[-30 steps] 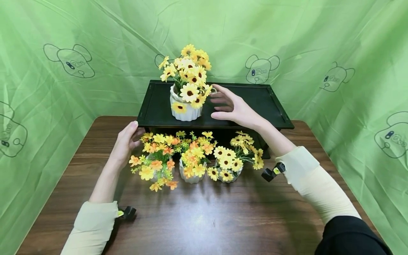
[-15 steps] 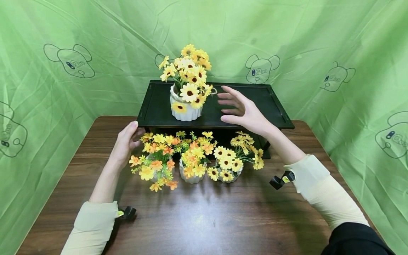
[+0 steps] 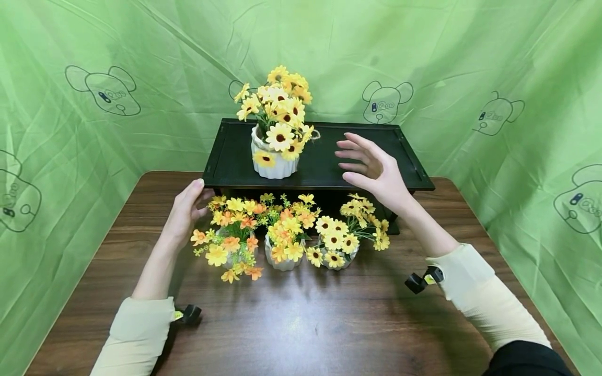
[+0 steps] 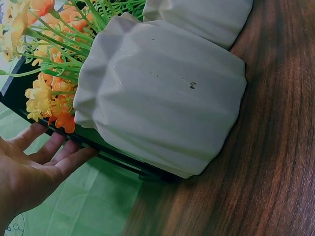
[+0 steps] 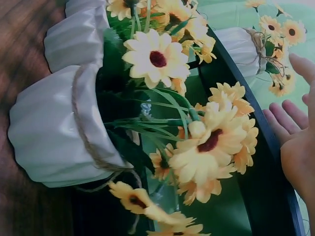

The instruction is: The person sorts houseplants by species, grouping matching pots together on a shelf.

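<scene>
Gripping the front left corner of the black shelf (image 3: 357,156), the left hand (image 3: 182,211) of the person puts its thumb on the edge there, and in the left wrist view its fingers touch the dark frame. The right hand (image 3: 376,167) is released: its fingers are spread and relaxed in the air over the right part of the shelf, well apart from the upper pot (image 3: 275,164). This pot is white and ribbed, and it stands upright on top of the shelf, to the left of its middle. It carries yellow flowers (image 3: 279,112) with dark centres, and in the right wrist view a twine bow (image 5: 261,51) is tied around it.

Before the shelf, on the brown bench (image 3: 291,329), three more white pots form a row. The left pot (image 4: 167,98) is mostly covered, in the head view, by its orange and yellow blossoms (image 3: 230,235). The middle pot (image 3: 282,256) has blossoms of similar colours. The right pot (image 5: 54,128) has twine around it and daisy-like flowers (image 3: 336,235) that lean to the right. Behind the shelf hangs a green cloth (image 3: 324,47) with drawn animal heads (image 3: 385,99).
</scene>
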Demonstrator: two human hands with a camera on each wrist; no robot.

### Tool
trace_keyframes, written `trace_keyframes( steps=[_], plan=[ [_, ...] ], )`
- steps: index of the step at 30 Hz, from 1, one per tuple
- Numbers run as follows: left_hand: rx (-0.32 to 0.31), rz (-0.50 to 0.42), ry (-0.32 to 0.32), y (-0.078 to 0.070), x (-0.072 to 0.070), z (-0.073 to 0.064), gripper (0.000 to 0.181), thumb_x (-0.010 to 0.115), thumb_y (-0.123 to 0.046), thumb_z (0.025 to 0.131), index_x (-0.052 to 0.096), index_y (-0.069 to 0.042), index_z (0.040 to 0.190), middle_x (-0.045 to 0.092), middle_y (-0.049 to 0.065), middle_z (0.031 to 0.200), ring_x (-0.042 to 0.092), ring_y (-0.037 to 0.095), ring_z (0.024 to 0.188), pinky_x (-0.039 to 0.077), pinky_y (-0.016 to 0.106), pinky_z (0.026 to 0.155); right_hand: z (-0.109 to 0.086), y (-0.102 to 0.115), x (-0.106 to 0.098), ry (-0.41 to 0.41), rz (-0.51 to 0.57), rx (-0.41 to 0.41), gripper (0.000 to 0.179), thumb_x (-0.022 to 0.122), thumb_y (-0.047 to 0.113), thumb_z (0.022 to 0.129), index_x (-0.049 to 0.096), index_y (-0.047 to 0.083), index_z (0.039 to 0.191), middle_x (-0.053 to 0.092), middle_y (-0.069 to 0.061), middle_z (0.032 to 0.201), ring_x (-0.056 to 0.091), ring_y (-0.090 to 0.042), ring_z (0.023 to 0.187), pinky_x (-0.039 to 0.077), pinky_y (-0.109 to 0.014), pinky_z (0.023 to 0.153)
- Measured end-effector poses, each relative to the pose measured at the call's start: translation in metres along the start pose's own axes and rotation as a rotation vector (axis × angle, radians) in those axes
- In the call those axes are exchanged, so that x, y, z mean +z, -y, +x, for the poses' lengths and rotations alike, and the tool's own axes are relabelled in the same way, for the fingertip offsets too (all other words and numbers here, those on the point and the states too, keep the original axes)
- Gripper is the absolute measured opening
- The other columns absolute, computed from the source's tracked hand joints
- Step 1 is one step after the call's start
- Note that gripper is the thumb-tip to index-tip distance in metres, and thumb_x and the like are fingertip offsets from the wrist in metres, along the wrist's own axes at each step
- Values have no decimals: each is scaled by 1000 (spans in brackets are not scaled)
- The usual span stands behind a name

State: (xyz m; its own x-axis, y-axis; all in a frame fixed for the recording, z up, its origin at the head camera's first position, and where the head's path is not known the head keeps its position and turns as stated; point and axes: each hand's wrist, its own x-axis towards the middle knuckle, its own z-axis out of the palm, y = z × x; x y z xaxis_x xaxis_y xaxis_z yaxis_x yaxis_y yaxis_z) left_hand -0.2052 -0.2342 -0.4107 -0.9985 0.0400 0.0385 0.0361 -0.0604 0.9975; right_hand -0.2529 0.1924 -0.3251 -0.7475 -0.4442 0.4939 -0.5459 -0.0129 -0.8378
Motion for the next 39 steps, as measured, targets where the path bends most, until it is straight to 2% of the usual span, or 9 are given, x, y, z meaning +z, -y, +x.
trace_keyframes(
  steps=[7, 17, 22, 28, 32, 39],
  plan=[
    [2, 2, -1, 1, 0, 0, 26, 47, -48, 107, 63, -33, 121, 59, -6, 124, 54, 12, 123, 49, 20, 90, -14, -1, -1, -71, 81, -105, 62, 60, -12, 93, 44, 0, 152, 56, -26, 146, 61, -35, 130, 53, -43, 105],
    [9, 1, -4, 0, -1, 1, 26, 47, -47, 107, 64, -33, 121, 60, -10, 121, 55, 11, 120, 51, 21, 88, -35, -5, -4, -117, 175, -192, 52, 52, -13, 93, 45, -16, 144, 58, -33, 137, 63, -38, 125, 54, -47, 103],
    [-3, 9, -3, 0, 0, 0, 26, 47, -49, 107, 64, -33, 119, 60, -6, 123, 54, 12, 121, 49, 21, 89, -49, -6, -6, -125, 168, -210, 48, 54, -11, 93, 47, -20, 140, 62, -31, 134, 65, -36, 124, 54, -45, 104],
    [-9, 5, -7, 0, -1, 0, 27, 47, -49, 107, 62, -34, 123, 61, -13, 122, 54, 10, 122, 47, 22, 91, -64, -9, -11, -123, 171, -225, 45, 53, -13, 93, 47, -24, 137, 64, -33, 130, 67, -37, 122, 54, -44, 103],
    [-12, 8, -8, 0, 0, 0, 27, 47, -50, 107, 63, -34, 122, 61, -12, 121, 54, 10, 122, 47, 22, 91, -75, -13, -14, -117, 170, -218, 45, 52, -14, 93, 45, -25, 137, 63, -36, 128, 67, -37, 122, 54, -44, 103],
    [-13, 7, -13, 1, 0, 0, 26, 48, -49, 107, 64, -34, 120, 61, -7, 121, 54, 10, 120, 47, 22, 89, -90, -19, -24, -158, 95, -196, 44, 51, -17, 91, 48, -25, 134, 69, -31, 123, 71, -33, 118, 54, -39, 102]
  ],
)
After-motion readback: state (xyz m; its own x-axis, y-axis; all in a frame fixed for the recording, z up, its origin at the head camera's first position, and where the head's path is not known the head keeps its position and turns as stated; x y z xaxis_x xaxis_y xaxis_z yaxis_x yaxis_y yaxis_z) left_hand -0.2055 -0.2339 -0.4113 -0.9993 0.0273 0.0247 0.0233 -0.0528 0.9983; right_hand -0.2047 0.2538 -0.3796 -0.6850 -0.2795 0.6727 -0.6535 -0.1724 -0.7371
